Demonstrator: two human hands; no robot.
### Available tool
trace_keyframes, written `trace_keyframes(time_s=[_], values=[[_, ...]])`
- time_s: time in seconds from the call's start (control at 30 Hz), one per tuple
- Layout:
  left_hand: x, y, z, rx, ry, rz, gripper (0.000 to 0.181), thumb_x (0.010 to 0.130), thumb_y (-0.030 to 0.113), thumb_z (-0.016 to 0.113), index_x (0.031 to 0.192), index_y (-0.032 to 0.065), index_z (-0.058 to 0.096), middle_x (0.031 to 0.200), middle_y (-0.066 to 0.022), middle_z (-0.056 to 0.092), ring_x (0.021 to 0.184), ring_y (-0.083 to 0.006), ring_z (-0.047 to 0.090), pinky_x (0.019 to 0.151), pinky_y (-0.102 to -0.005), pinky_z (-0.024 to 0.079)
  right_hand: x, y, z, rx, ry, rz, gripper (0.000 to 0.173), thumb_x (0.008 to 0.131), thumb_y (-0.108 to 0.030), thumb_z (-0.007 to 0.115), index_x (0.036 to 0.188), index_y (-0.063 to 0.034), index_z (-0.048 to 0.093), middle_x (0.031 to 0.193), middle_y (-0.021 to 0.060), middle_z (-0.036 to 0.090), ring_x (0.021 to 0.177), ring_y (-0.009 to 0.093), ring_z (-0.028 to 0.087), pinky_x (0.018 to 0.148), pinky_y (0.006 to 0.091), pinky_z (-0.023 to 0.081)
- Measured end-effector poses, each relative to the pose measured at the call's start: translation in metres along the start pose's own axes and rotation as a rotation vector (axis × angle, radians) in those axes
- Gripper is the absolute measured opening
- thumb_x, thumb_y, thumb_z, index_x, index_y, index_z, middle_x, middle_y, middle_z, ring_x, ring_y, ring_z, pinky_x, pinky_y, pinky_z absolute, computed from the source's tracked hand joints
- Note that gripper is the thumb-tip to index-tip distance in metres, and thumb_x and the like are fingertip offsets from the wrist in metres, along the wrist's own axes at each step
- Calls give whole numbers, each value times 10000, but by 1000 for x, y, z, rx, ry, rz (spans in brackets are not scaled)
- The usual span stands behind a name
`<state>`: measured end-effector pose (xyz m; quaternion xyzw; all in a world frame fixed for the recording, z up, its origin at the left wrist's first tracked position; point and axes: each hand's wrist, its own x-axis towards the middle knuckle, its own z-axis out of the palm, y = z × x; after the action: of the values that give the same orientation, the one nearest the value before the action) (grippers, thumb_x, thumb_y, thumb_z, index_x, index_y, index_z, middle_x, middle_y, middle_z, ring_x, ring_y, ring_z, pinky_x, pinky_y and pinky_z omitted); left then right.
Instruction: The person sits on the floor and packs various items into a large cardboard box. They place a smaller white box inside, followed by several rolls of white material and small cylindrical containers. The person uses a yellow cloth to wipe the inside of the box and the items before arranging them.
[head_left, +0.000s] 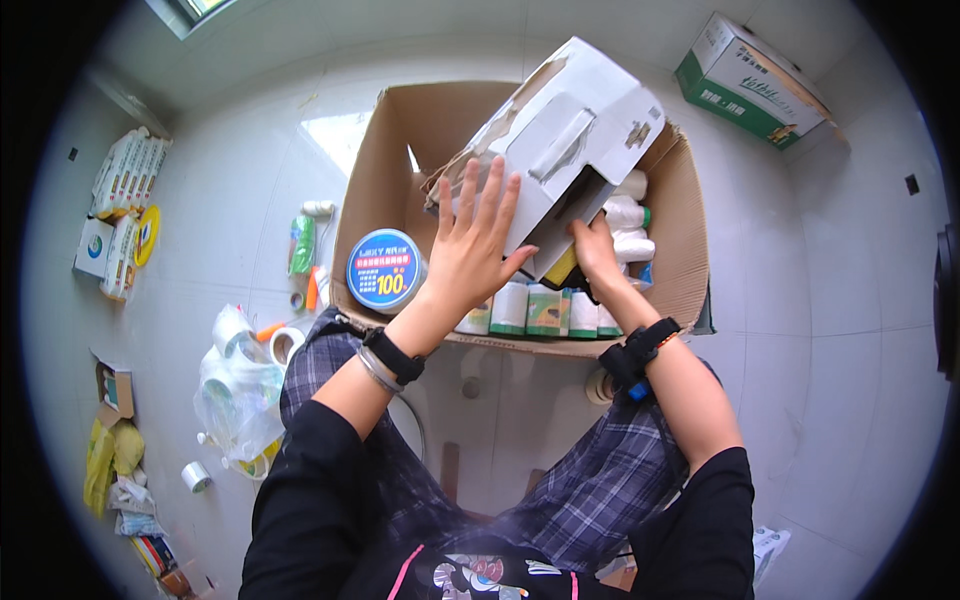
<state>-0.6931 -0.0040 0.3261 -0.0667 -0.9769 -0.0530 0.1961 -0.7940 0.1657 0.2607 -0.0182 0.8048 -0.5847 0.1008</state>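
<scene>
A torn white cardboard box (555, 127) is tilted over the large brown cardboard carton (686, 225). My left hand (474, 240) lies flat against its side with the fingers spread. At the dark opening of the white box, my right hand (596, 251) grips its lower edge, some fingers hidden. A yellow-and-black object (561, 268) shows just beside that hand; its kind is unclear. Inside the carton, white rolls with green ends (510, 307) stand along the near wall. More white rolls (628, 217) are stacked at the right, and a round tape roll with a blue label (385, 270) rests at the left.
A clear plastic bag of rolls (240, 390) lies left of my knee. Near the carton are a paint roller (319, 210) and a green-wrapped roll (301, 244). Wipe packs (131, 176) sit far left. A green-and-white box (754, 82) stands at the upper right.
</scene>
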Motion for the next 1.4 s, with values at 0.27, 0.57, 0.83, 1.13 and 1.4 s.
trace_keyframes(time_s=[0.27, 0.57, 0.83, 1.13, 1.4], values=[[-2, -8, 6, -65, 73, 30, 683, 849, 393, 606, 1344, 21, 318, 1492, -218, 194, 1405, -384, 115, 1116, -556, 10, -1, 2, -3, 30, -50, 73, 390, 805, -167, 486, 1138, 35, 497, 969, 175, 618, 865, 249, 569, 795, 332, 441], [-3, -10, 7, -121, 230, 93, 719, 793, 287, 687, 1338, 79, 266, 1475, -254, 190, 1393, -399, 152, 1105, -587, 38, -4, -2, -2, 66, -62, 84, 409, 803, -165, 495, 1163, 29, 490, 1007, 164, 613, 890, 241, 565, 814, 325, 437], [0, -15, -2, -146, 254, 97, 549, 787, 231, 682, 1241, 81, 412, 1337, -194, 397, 1237, -355, 393, 1035, -500, 289, -2, 0, -3, 82, -72, 57, 434, 811, -172, 495, 1194, 32, 469, 1097, 179, 597, 985, 254, 564, 880, 325, 419], [-13, -92, -40, -373, 450, -221, 81, 901, 67, 556, 886, -8, 583, 854, -128, 571, 723, -228, 580, 657, -310, 473, 19, 18, -9, -105, -21, -63, 361, 775, -202, 535, 1059, 21, 547, 925, 191, 647, 858, 288, 619, 789, 354, 470], [-35, -142, -39, -403, 368, -524, 200, 912, 163, 586, 937, -29, 635, 787, -104, 643, 665, -139, 610, 567, -269, 515, 75, 4, 46, -304, -201, -84, 389, 757, -243, 538, 1039, 25, 561, 945, 234, 642, 900, 340, 626, 806, 381, 471]])
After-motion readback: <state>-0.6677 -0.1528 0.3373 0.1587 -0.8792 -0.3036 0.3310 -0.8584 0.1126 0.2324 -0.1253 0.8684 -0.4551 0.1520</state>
